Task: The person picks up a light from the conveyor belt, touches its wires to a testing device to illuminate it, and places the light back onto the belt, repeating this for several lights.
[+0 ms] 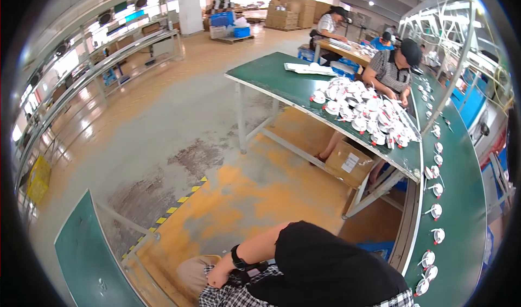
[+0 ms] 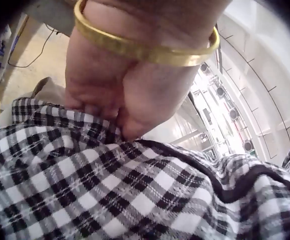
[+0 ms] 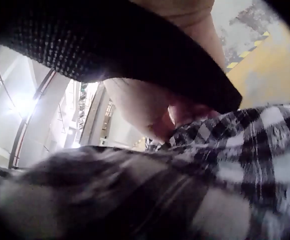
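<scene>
Black-and-white checked cloth (image 2: 100, 185) with a black trim fills the lower part of the left wrist view. My left hand (image 2: 140, 95), below a gold bangle, pinches its upper edge with fingers curled in. In the right wrist view my right hand (image 3: 135, 102) also grips the checked cloth (image 3: 250, 165), its fingertips partly hidden by folds and a wide black strap (image 3: 185, 65). From the head my right arm crosses low in front of me, the hand at the cloth beside my lap. My left hand is out of sight there.
A green table (image 1: 260, 71) bears a heap of white round parts (image 1: 363, 109); a person (image 1: 391, 71) works behind it. White parts line a green conveyor (image 1: 461, 198) at right. A cardboard box (image 1: 350, 163) sits beneath the table. Another green tabletop (image 1: 89, 252) stands at left.
</scene>
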Demonstrator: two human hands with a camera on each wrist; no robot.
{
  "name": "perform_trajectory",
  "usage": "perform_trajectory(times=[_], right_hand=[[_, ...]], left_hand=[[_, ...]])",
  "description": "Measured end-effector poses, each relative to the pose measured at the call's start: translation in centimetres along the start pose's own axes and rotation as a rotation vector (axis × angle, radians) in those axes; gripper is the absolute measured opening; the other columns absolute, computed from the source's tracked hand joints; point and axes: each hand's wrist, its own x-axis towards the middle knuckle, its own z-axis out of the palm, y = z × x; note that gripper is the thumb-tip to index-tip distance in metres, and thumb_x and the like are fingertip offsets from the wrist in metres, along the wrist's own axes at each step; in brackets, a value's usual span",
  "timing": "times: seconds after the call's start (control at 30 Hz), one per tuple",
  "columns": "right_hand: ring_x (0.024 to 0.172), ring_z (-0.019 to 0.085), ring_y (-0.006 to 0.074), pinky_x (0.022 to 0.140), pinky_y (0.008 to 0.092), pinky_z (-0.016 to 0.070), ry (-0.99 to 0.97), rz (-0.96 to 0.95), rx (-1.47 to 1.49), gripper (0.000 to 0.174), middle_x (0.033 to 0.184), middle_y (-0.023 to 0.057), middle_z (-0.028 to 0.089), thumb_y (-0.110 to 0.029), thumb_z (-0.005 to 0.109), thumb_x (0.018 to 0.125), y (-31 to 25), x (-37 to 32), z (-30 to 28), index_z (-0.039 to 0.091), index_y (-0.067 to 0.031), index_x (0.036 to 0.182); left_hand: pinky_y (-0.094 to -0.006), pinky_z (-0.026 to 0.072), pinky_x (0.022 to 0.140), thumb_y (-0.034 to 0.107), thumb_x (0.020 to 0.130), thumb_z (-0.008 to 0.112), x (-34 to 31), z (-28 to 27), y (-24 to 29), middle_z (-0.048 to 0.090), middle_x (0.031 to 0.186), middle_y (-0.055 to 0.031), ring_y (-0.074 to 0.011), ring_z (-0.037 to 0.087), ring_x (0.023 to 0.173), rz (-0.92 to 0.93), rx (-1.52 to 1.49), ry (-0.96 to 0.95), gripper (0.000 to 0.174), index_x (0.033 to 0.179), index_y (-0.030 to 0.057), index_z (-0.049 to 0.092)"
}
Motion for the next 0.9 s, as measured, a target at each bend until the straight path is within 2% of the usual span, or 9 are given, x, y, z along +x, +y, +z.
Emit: perform_trajectory(times=[0.13,0.3,0.37,0.43,0.53,0.73,0.77,0.8,0.9], right_hand=[[0.054,0.034,0.0252,0.056,0.0438,0.0314,-0.195,0.058,-0.043,0.023,0.058,0.011,0.042,-0.013,0.047,0.081,-6.1,-2.6,-2.6,0.047,0.0032,0.065],[0.053,0.029,0.0224,0.054,0.0433,0.0274,-0.303,0.0,-0.132,0.025,0.057,0.0096,0.038,-0.014,0.046,0.082,-5.7,0.5,-2.6,0.042,0.0016,0.063],[0.054,0.041,0.0299,0.057,0.0469,0.0356,-0.398,0.019,-0.253,0.028,0.059,0.0157,0.049,-0.016,0.048,0.082,-5.9,1.5,-2.7,0.05,0.0054,0.065],[0.063,0.05,0.033,0.062,0.0469,0.0409,-0.376,-0.097,-0.339,0.025,0.07,0.02,0.057,-0.018,0.05,0.081,1.0,6.0,0.6,0.057,0.0053,0.075],[0.077,0.062,0.0371,0.071,0.0465,0.0481,-0.347,-0.202,-0.324,0.03,0.087,0.0258,0.065,-0.019,0.052,0.079,-3.9,4.5,0.2,0.064,0.0053,0.089],[0.067,0.054,0.0231,0.066,0.04,0.0451,-0.679,-0.185,-0.224,0.028,0.074,0.0153,0.062,-0.026,0.052,0.083,-5.2,7.2,-1.3,0.06,0.0011,0.083],[0.068,0.055,0.0219,0.067,0.04,0.0451,-0.806,-0.112,-0.295,0.029,0.076,0.0149,0.063,-0.027,0.051,0.084,-6.4,8.2,-1.9,0.061,0.0002,0.083],[0.069,0.056,0.022,0.068,0.0395,0.0453,-0.804,-0.1,-0.333,0.029,0.077,0.0139,0.064,-0.028,0.051,0.085,-7.9,8.4,-2.2,0.061,-0.0009,0.085],[0.072,0.058,0.0211,0.069,0.0362,0.0463,-0.953,-0.189,-0.431,0.029,0.079,0.0096,0.064,-0.029,0.052,0.09,-8.8,11.0,-2.6,0.063,-0.0025,0.092]], left_hand=[[-0.0388,0.0426,0.09,0.025,0.091,0.058,-1.1,0.4,0.0,0.063,0.107,-0.018,-0.0286,0.058,0.104,0.012,0.006,0.057,0.03,0.112,0.0036,0.06],[-0.0384,0.0437,0.088,0.023,0.091,0.058,-2.5,-0.1,0.1,0.064,0.105,-0.0182,-0.0287,0.059,0.103,0.009,0.03,0.146,0.029,0.111,0.0025,0.06],[-0.0382,0.0442,0.088,0.022,0.091,0.058,-3.0,-0.3,-0.1,0.064,0.104,-0.0183,-0.0287,0.059,0.102,0.0,0.04,0.171,0.028,0.11,0.002,0.06],[-0.038,0.0447,0.087,0.022,0.091,0.058,-4.4,0.0,-0.5,0.064,0.103,-0.0184,-0.0287,0.059,0.101,-0.026,0.036,0.223,0.027,0.109,0.0016,0.061],[-0.0377,0.0454,0.086,0.02,0.091,0.058,-11.9,1.7,-2.2,0.064,0.102,-0.0185,-0.0287,0.06,0.1,-0.175,-0.028,0.47,0.027,0.108,0.0009,0.061],[-0.0372,0.0468,0.084,0.018,0.091,0.058,-24.0,18.8,-0.6,0.065,0.1,-0.0187,-0.0288,0.061,0.098,-0.611,-0.348,1.194,0.025,0.107,-0.0005,0.061],[-0.0459,0.048,0.085,0.028,0.082,0.065,-23.1,21.5,-2.6,0.064,0.104,-0.0241,-0.0404,0.06,0.099,-0.938,-0.385,1.103,0.035,0.102,-0.0007,0.062],[-0.0431,0.0508,0.078,0.038,0.085,0.06,-23.2,21.2,1.4,0.066,0.088,-0.0237,-0.0395,0.064,0.087,-0.895,-0.383,1.275,0.042,0.096,-0.002,0.062],[-0.0382,0.0507,0.072,0.033,0.084,0.065,-23.1,22.8,7.3,0.067,0.083,-0.0184,-0.0312,0.065,0.079,-0.961,-0.546,1.444,0.034,0.092,0.0001,0.064]])
